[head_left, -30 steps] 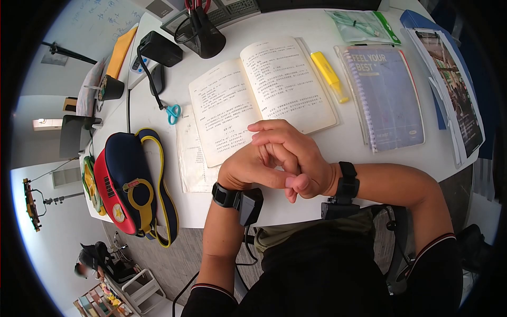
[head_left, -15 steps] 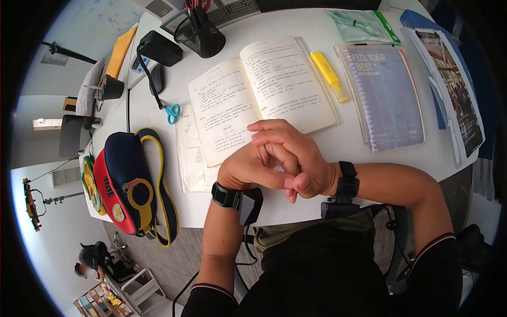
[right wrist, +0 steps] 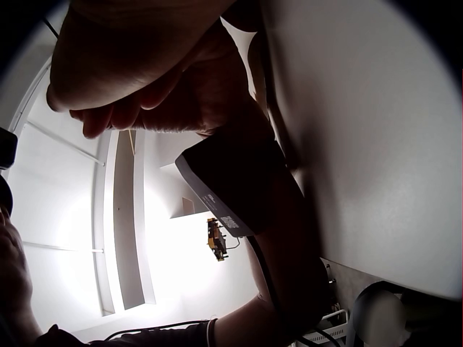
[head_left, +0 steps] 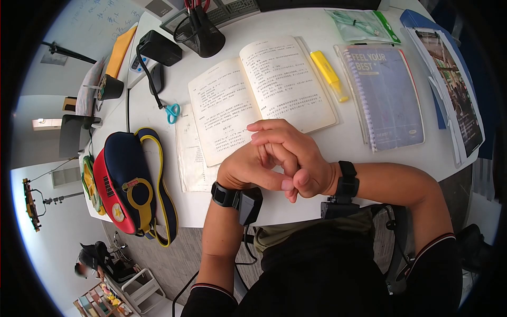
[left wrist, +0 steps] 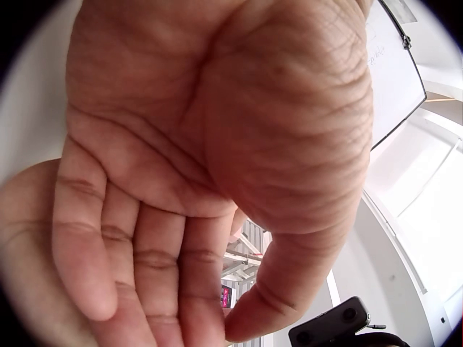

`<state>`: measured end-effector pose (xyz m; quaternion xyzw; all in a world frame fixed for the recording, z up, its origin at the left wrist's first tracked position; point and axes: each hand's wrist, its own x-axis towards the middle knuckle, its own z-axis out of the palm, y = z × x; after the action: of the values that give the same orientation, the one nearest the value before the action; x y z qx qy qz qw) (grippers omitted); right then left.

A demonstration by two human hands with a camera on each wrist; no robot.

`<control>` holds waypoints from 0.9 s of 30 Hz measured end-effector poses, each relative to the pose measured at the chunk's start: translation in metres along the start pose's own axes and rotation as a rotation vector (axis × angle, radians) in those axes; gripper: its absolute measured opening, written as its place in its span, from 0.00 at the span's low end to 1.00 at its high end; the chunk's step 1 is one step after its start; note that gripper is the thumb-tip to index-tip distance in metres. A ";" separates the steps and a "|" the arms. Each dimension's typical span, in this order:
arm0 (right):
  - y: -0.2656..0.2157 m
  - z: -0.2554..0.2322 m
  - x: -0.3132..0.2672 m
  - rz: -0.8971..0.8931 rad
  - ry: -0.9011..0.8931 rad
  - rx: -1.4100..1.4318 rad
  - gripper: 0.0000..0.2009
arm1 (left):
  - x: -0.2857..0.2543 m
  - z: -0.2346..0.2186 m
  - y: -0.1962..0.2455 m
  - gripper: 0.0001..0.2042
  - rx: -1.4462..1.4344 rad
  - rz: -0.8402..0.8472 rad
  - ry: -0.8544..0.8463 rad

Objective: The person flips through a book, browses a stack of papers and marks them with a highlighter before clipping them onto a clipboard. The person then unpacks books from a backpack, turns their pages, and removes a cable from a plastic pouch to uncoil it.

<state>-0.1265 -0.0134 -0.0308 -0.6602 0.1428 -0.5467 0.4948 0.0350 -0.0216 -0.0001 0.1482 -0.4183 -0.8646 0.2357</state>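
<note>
My left hand (head_left: 245, 166) and right hand (head_left: 311, 161) rest together above the front of the white desk, close to the lower edge of an open book (head_left: 288, 84). The right hand's fingers lie over the left hand, and the two thumbs are near each other. In the left wrist view, the left palm (left wrist: 181, 123) faces the camera, its fingers relaxed and long, with part of the other hand behind them. The right wrist view is dark; loosely bent fingers show at its top. Neither hand shows an object in it.
A yellow highlighter (head_left: 328, 76) and a spiral notebook (head_left: 385, 98) lie right of the book. Blue scissors (head_left: 172, 113) and a navy and red pouch (head_left: 127, 179) are to the left. Behind stands a black mesh pen cup (head_left: 208, 39). A clipboard (head_left: 449, 90) lies far right.
The two thumb tips have drawn slightly apart. The hands otherwise keep their place, and nothing on the desk has moved.
</note>
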 end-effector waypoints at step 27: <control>-0.003 -0.003 0.000 0.050 -0.046 -0.073 0.39 | -0.002 -0.006 -0.008 0.18 -0.117 -0.006 -0.032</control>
<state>-0.1297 -0.0132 -0.0287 -0.6863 0.1675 -0.5134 0.4872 0.0374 -0.0201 -0.0099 0.1215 -0.3704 -0.8905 0.2346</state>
